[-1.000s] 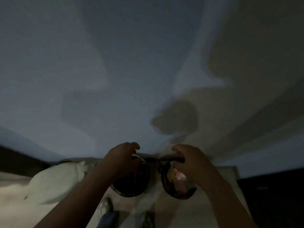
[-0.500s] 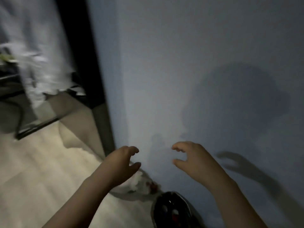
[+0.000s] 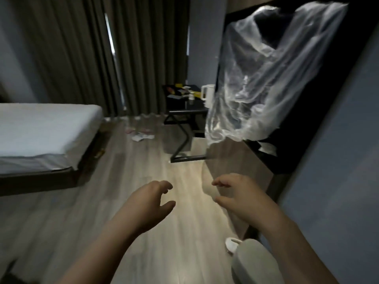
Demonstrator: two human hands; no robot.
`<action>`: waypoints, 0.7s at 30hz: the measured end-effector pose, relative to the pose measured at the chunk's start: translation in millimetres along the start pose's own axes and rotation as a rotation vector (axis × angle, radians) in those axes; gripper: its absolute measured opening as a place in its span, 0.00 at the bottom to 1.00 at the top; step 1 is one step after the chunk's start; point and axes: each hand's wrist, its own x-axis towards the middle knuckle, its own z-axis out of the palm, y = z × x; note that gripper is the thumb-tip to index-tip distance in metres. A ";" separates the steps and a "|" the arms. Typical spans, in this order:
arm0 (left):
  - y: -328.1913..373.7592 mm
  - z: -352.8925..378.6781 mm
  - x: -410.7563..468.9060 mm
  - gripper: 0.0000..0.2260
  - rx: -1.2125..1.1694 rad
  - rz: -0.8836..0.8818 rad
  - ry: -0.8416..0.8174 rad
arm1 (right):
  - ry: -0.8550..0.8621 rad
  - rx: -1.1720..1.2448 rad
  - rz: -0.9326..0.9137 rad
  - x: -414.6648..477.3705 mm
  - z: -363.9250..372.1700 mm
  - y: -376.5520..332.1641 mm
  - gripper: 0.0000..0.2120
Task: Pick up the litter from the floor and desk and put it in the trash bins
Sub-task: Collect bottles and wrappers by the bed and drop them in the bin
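Both my hands hang in front of me over the wooden floor, empty. My left hand (image 3: 149,203) has loosely curved fingers and holds nothing. My right hand (image 3: 240,196) is the same, fingers relaxed and apart. Far ahead, scraps of paper litter (image 3: 139,136) lie on the floor near the curtains. More litter (image 3: 180,92) is scattered on the black desk (image 3: 184,111) at the back. No trash bin is in view.
A white bed (image 3: 41,128) on a dark frame fills the left. A clear plastic cover (image 3: 256,78) hangs in the dark recess on the right. A white kettle (image 3: 207,93) stands on the desk. My knee (image 3: 250,261) and shoe (image 3: 231,243) show at bottom right. A blue-grey wall (image 3: 332,181) runs along the right.
A second ago both hands gripped the rims of two black bins by the wall. They let go, and my view has swung left into the room toward the bed and desk.
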 end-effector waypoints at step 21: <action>-270.4 -106.4 137.5 0.21 0.004 -0.374 0.085 | -0.183 -0.025 -0.332 340.6 140.8 -154.2 0.17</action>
